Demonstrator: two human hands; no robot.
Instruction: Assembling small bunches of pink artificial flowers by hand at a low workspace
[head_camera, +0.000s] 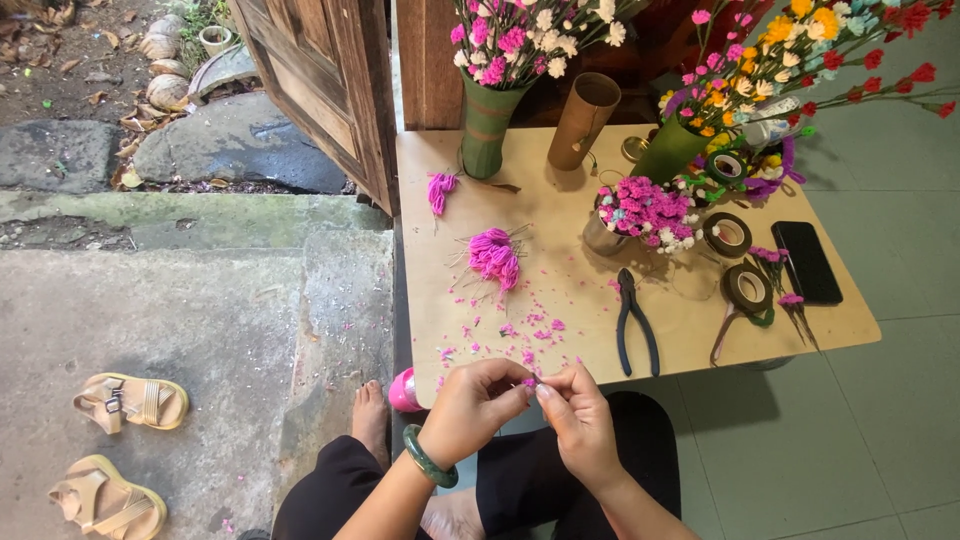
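Left hand (475, 405), green bangle (430, 458) at the wrist: fingertips pinched on a small pink flower piece (529, 382). Right hand (580, 420): fingertips pinched on the same piece from the other side. The piece sits between both hands, just over the near edge of the low wooden table (560, 270).

On the table, near the hands: scattered pink scraps (510, 335); black pliers (635, 320), lying untouched. Further in: one loose bundle of pink flowers on wire stems (494, 254), a smaller pink tuft (440, 190), a small pot packed with pink and white flowers (645, 210). To the right: three rolls of floral tape (745, 288), a black phone (806, 262).

At the back: a green vase of pink and white flowers (487, 125), a cardboard tube (585, 120), a second vase of mixed colours (670, 150).

Progress, as judged: many flowers finished and arranged; the loose bundle and the piece in hand remain unfinished.

Floor: a pair of tan sandals (120, 440) on the concrete step.
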